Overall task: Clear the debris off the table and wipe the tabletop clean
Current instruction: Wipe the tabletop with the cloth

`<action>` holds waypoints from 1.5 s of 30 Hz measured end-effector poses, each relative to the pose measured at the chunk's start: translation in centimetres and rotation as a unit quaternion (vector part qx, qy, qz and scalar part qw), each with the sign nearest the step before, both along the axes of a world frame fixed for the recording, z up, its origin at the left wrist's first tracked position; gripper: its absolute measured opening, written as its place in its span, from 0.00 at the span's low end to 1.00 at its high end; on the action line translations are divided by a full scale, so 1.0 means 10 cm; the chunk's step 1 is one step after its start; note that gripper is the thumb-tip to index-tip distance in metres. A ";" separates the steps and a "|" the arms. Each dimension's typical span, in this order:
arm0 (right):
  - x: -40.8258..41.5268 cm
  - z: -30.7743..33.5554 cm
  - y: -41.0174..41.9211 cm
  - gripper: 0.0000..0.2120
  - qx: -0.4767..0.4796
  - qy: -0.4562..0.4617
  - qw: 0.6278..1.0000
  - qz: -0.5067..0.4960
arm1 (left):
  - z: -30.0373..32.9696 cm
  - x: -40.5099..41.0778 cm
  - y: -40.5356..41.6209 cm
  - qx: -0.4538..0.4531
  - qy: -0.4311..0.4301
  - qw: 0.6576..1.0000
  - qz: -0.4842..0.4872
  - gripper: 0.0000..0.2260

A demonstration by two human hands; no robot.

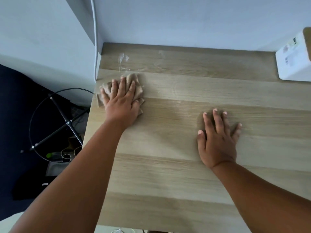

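My left hand presses flat, fingers straight and spread, on a crumpled beige cloth near the back left corner of the light wooden table. Just beyond the cloth, a whitish smear marks the tabletop. My right hand lies flat with spread fingers on the bare wood, right of centre, holding nothing.
A white box stands at the back right against the wall. A white cable runs down the wall at the table's back left corner. Left of the table, on the floor, is a black wire-frame stand with cords and clutter.
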State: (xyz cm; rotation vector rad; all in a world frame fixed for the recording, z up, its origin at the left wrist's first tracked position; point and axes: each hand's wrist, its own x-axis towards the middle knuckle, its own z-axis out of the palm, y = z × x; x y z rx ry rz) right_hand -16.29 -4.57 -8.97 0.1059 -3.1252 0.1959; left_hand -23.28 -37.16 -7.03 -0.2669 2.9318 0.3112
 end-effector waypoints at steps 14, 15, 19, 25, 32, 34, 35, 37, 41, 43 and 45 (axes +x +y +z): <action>-0.01 -0.02 0.00 0.30 0.008 0.005 1.000 -0.002 | 0.01 0.47 -0.30 0.020 0.038 0.991 -0.129 0.30; -0.01 -0.02 0.00 0.30 0.006 0.006 1.000 -0.003 | 0.01 0.37 -0.25 0.015 0.029 0.995 -0.095 0.31; -0.01 0.00 -0.01 0.30 0.007 0.000 1.000 0.000 | -0.03 -0.07 0.17 -0.011 0.013 0.998 -0.058 0.32; -0.01 0.03 -0.01 0.31 0.013 -0.017 1.000 -0.004 | -0.04 -0.15 1.04 -0.008 0.028 0.978 -0.205 0.31; 0.00 0.01 -0.01 0.30 0.009 0.000 1.000 -0.004 | -0.04 0.49 0.60 0.028 0.076 0.934 -0.348 0.28; -0.01 0.01 -0.01 0.30 0.007 -0.002 1.000 -0.002 | 0.01 0.50 0.30 0.031 0.072 0.939 -0.335 0.29; -0.01 0.00 0.00 0.30 0.006 -0.001 1.000 -0.002 | 0.04 0.47 0.17 0.030 0.064 0.947 -0.312 0.29; -0.01 -0.01 0.00 0.31 0.004 0.000 1.000 0.000 | 0.07 0.35 -0.03 0.031 0.040 0.969 -0.243 0.30; -0.01 -0.02 0.00 0.31 0.007 -0.004 1.000 0.000 | 0.05 -0.12 0.13 0.005 0.003 0.995 -0.095 0.31; -0.01 -0.01 0.00 0.31 0.009 -0.009 1.000 -0.001 | 0.02 -0.35 0.44 -0.010 -0.011 0.996 -0.083 0.30; -0.01 -0.01 0.00 0.31 0.010 -0.012 1.000 -0.002 | 0.01 -0.47 0.74 -0.015 -0.011 0.993 -0.113 0.30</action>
